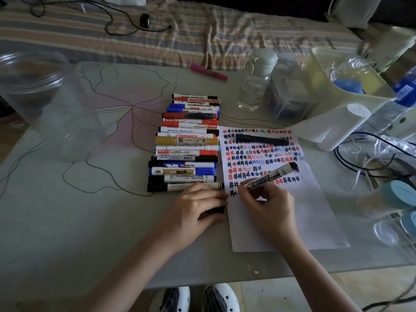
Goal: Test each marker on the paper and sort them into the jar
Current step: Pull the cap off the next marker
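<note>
My right hand grips a white-barrelled whiteboard marker with black print, tip down at the left edge of the paper, a flat white sheet filled with rows of red, blue and black test marks. My left hand rests beside the sheet, fingers curled over a small black cap (I think). Just above it lies the neat row of markers. The clear plastic jar, round and ribbed at its rim, stands far left on the desk.
</note>
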Action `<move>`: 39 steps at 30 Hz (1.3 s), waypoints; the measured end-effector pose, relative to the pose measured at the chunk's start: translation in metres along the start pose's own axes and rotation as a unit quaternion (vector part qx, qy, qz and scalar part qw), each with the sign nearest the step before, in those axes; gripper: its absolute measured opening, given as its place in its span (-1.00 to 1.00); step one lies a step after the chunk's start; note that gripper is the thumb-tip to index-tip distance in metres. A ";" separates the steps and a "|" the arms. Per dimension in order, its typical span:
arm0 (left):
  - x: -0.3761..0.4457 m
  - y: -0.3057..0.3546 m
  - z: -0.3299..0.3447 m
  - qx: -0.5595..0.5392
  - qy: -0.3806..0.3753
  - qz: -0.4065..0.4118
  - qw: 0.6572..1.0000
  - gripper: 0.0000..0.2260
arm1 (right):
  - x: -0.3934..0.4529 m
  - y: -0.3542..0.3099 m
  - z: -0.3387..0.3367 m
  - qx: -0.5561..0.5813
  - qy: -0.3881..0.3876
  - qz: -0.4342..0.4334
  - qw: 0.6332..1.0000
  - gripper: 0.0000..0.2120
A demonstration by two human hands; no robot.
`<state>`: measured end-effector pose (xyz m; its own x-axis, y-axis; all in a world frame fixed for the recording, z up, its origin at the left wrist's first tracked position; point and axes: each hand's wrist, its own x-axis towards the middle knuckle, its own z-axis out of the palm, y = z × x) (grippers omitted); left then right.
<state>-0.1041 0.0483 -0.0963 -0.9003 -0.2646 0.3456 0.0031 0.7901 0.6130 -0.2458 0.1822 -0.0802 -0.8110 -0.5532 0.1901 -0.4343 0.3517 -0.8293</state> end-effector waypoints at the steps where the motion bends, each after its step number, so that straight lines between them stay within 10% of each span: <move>1: 0.000 0.001 0.000 -0.002 0.001 0.000 1.000 -0.69 | 0.001 0.001 -0.001 0.010 -0.004 0.009 1.000 -0.83; 16: -0.012 0.060 -0.047 -0.204 0.072 -0.169 0.962 -0.79 | -0.030 -0.068 -0.040 0.334 -0.084 0.152 0.926 -0.79; 39: -0.036 0.077 -0.052 -0.290 0.102 -0.193 0.932 -0.86 | -0.069 -0.092 -0.027 0.336 -0.128 0.175 0.917 -0.69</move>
<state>-0.0493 0.0898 -0.0248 -0.7815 -0.6140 0.1106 -0.0161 0.1971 0.9802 -0.1606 0.2084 -0.0026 -0.6991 -0.6843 -0.2073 0.2440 0.0442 -0.9688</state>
